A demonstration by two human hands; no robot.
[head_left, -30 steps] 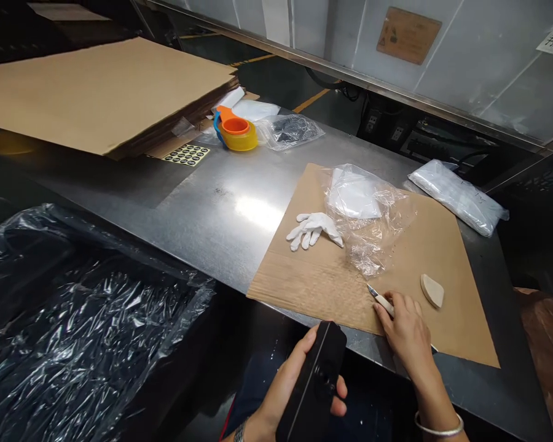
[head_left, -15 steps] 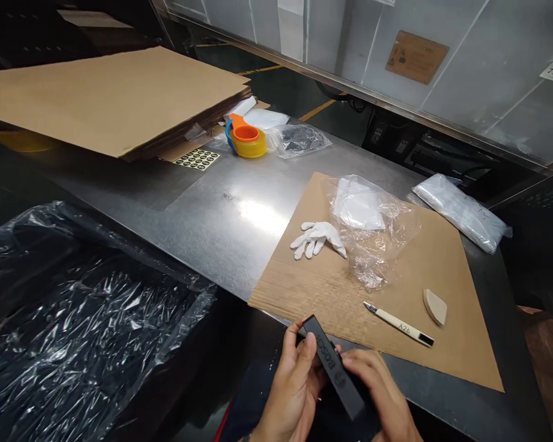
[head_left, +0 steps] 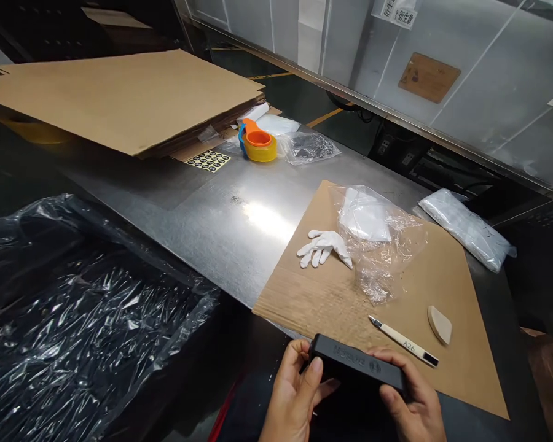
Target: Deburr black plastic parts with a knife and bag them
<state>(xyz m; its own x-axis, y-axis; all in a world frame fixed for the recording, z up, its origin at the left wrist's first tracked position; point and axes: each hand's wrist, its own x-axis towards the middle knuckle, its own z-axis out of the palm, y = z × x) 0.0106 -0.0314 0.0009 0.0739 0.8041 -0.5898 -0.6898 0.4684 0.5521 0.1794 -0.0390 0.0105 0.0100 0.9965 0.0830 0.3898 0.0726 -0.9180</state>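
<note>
A long black plastic part [head_left: 357, 363] with raised BOSCH lettering is held between my hands, low in front of the table edge. My left hand [head_left: 295, 390] grips its left end, thumb in front and fingers behind. At the other end, my right hand [head_left: 412, 393] pinches it between thumb and fingers. The part's underside is hidden. Beyond my hands, a cutter knife [head_left: 403, 341] marked A26 lies on a cardboard sheet [head_left: 470, 362]. To its right is a beige wedge-shaped piece [head_left: 439, 325]. A white glove [head_left: 325, 248] rests beside a clear plastic bag [head_left: 378, 270].
A large bin lined with black plastic [head_left: 96, 325] stands at the left. Stacked cardboard [head_left: 133, 98] overhangs the metal table [head_left: 212, 233]. Further back are a tape dispenser [head_left: 258, 144] and a label sheet [head_left: 208, 161]. A plastic-wrapped bundle [head_left: 467, 227] lies at the right edge.
The black part has turned from a steep slant to nearly level. My right hand has shifted to grip its right end, and my left hand still holds the left end. The view has moved slightly.
</note>
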